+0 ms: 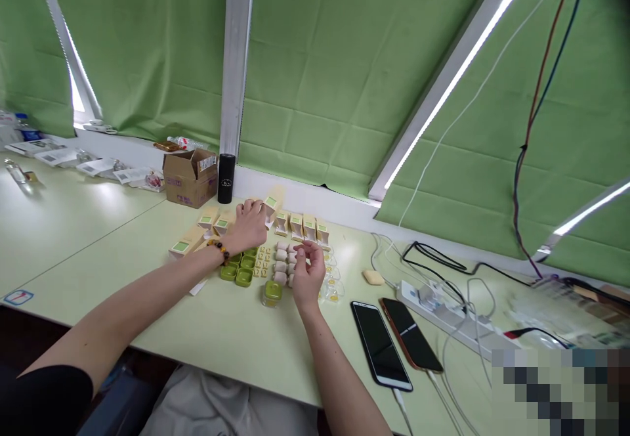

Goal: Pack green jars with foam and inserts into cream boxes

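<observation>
My left hand (250, 227) is at the back of the array of small parts, its fingers closed on a small pale-yellow cardboard box (270, 205) with a green label. My right hand (310, 268) is over the pale pinkish round pieces (280, 266), fingers loosely bent and thumb apart, with nothing visible in it. Between my hands are green square caps (243, 277) and rows of tiny yellow pieces (262, 262). In front of them stands a clear jar with a green lid (272, 293). Clear cups (335, 288) sit right of my right hand, partly hidden by it.
More small boxes (309, 227) stand at the back, and others (183, 245) lie at left. Two phones (381, 345) (411, 334) and a power strip (443, 318) with cables are at right. A brown carton (189, 183) and a black tumbler (226, 178) stand behind, near green curtains.
</observation>
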`<state>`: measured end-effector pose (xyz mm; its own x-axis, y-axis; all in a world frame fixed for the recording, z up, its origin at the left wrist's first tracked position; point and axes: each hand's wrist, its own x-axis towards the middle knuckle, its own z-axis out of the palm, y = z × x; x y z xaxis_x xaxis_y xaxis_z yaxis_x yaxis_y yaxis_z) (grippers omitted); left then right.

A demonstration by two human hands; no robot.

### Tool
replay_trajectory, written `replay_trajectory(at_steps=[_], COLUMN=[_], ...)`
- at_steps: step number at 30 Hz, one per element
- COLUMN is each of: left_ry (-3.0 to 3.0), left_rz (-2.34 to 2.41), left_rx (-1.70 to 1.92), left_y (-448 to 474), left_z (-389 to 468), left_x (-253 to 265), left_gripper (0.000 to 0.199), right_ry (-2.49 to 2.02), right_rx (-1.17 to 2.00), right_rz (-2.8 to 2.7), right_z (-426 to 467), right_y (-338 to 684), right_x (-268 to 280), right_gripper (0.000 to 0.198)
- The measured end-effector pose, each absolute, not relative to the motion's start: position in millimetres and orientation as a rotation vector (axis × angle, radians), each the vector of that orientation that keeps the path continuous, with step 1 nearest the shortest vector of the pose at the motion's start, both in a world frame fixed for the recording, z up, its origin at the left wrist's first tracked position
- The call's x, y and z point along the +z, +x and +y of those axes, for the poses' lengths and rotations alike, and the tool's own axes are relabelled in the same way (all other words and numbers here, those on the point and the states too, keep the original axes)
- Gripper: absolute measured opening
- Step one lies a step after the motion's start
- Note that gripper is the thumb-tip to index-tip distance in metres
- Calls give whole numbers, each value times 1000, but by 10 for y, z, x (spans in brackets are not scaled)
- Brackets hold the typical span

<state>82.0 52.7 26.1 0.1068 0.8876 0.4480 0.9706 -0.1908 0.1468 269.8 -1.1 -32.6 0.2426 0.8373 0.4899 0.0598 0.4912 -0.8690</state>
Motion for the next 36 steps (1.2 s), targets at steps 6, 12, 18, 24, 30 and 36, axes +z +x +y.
replay_trajectory(at_steps=[6, 12, 18, 24, 30, 36], left_ry=[-2109, -2270, -2399, -2538, -2555, -2524], left_rz=[-1386, -1174, -1086, -1450, -1473, -1182], left_rx=[-719, -655, -1133, -1699, -2075, -1965], left_y=[963, 1033, 963, 1009, 1031, 846], left_z=[-244, -507, -462, -305, -221, -179], left_x=[197, 22, 6, 17, -95, -144], left_gripper=[61, 65, 39, 54, 60, 49], right_ry=[-805, -740, -705, -656, -634, -729], right_rx=[917, 995, 979, 950, 902, 639], right_rz=[-1124, -1056, -993, -1088, -1249, -1570], right_z=[53, 41, 6, -53, -117, -134], right_y=[2650, 2633, 2678, 2620, 2574, 2690], right_x=[-303, -274, -280, -292, -279, -145], right_gripper=[57, 61, 62, 61, 59, 52])
